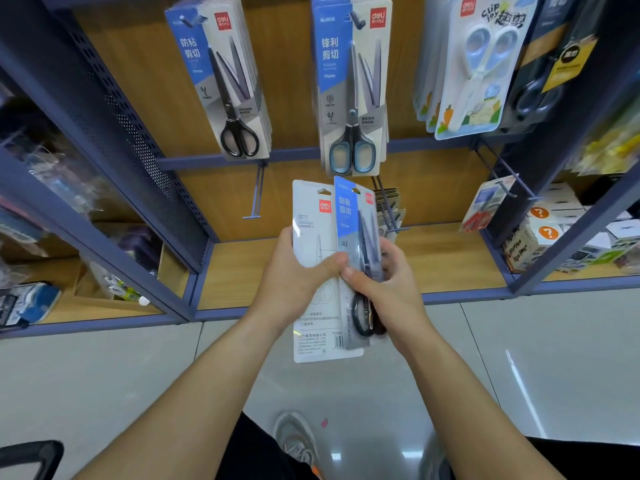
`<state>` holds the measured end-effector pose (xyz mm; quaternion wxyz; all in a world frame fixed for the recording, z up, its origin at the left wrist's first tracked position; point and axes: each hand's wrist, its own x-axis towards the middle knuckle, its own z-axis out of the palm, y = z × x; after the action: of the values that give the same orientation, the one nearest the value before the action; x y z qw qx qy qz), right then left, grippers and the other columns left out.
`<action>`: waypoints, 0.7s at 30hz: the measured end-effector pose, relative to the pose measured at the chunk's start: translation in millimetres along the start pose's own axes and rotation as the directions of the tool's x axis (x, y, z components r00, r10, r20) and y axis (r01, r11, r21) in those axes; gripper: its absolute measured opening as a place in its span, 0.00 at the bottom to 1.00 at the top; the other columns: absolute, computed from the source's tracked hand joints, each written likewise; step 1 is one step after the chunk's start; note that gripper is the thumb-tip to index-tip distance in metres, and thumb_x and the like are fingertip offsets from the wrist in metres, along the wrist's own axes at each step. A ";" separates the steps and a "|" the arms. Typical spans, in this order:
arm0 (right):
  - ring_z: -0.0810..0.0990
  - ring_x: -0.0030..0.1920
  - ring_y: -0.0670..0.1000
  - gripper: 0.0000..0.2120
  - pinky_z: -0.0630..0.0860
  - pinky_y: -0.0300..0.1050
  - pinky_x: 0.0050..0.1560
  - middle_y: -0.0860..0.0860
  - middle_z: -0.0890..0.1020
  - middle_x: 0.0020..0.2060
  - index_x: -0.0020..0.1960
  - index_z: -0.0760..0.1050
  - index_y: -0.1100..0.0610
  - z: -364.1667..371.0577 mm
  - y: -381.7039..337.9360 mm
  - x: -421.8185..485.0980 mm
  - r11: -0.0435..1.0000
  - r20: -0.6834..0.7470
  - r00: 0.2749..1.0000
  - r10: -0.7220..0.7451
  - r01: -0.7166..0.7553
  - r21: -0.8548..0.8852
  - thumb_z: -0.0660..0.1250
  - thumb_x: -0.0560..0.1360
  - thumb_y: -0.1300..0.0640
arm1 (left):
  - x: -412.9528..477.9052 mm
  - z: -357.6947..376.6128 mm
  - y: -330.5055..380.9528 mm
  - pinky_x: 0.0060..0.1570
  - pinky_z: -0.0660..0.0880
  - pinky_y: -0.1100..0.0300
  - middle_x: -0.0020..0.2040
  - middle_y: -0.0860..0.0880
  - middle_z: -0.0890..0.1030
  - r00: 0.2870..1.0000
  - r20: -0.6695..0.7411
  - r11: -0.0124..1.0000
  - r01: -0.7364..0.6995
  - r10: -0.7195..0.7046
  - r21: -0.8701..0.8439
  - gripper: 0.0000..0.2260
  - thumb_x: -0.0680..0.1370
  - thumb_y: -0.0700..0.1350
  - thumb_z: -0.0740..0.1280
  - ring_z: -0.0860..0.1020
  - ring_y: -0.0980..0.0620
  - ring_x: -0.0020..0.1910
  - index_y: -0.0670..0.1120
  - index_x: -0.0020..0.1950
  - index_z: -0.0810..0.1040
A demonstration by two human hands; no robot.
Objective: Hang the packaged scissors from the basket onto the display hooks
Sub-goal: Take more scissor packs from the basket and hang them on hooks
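Note:
My left hand (294, 278) grips a white scissors package (313, 223) that shows its printed back. My right hand (384, 285) holds a second package of black-handled scissors (356, 237), its blue front turned edge-on against the first. Both packages are held upright in front of the lower shelf. An empty blue display hook (256, 192) sticks out at lower left, below a hanging pack of black scissors (225, 84). Another hook (386, 206) is just behind the held packages. Blue-handled scissors packs (351, 88) hang on the upper row.
Children's scissors packs (474, 64) and darker packs hang at upper right. A small red item (485, 206) hangs on a right hook. The wooden shelf floor (450, 258) lies behind my hands. Boxes fill the right shelf (554, 233). A black basket handle (31, 455) shows at bottom left.

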<state>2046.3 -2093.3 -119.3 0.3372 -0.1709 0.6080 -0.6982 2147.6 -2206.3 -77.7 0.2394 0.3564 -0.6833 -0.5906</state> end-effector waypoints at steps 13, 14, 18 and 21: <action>0.87 0.51 0.55 0.15 0.83 0.54 0.56 0.54 0.88 0.51 0.61 0.77 0.56 -22.2 -2.7 -0.8 0.998 -0.015 0.999 -0.046 0.046 0.039 0.72 0.77 0.68 | 9.4 -9.0 -7.6 0.57 0.79 0.56 0.57 0.59 0.83 1.000 -0.005 0.994 0.001 0.000 0.108 0.18 0.77 0.43 0.76 0.81 0.60 0.56 0.54 0.62 0.74; 0.88 0.50 0.56 0.12 0.82 0.54 0.55 0.55 0.88 0.50 0.59 0.78 0.58 -24.0 -2.4 -1.5 0.998 -0.010 0.999 -0.030 0.031 0.057 0.71 0.77 0.68 | 9.8 -9.9 -8.2 0.58 0.79 0.54 0.57 0.58 0.83 1.000 0.002 0.993 0.008 -0.008 0.117 0.18 0.77 0.43 0.76 0.81 0.58 0.56 0.53 0.63 0.74; 0.87 0.50 0.56 0.09 0.82 0.49 0.54 0.55 0.88 0.49 0.58 0.79 0.59 -30.4 1.9 -4.8 1.000 -0.005 1.000 -0.021 0.021 0.023 0.69 0.79 0.67 | 11.4 -17.5 -11.0 0.60 0.79 0.49 0.58 0.58 0.83 0.999 0.000 0.994 0.039 -0.039 0.107 0.17 0.78 0.44 0.74 0.82 0.55 0.58 0.55 0.63 0.74; 0.87 0.50 0.54 0.07 0.82 0.46 0.53 0.54 0.89 0.48 0.57 0.80 0.58 -31.6 6.0 -7.6 1.000 -0.005 1.000 -0.008 0.008 0.004 0.68 0.80 0.66 | 13.2 -27.5 -12.9 0.59 0.80 0.50 0.60 0.57 0.83 0.998 -0.020 0.995 0.053 -0.052 0.079 0.19 0.79 0.43 0.74 0.82 0.56 0.59 0.53 0.67 0.74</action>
<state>2032.8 -2065.1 -130.1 0.3332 -0.1707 0.6067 -0.7013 2162.4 -2234.6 -86.5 0.2154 0.3887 -0.6944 -0.5660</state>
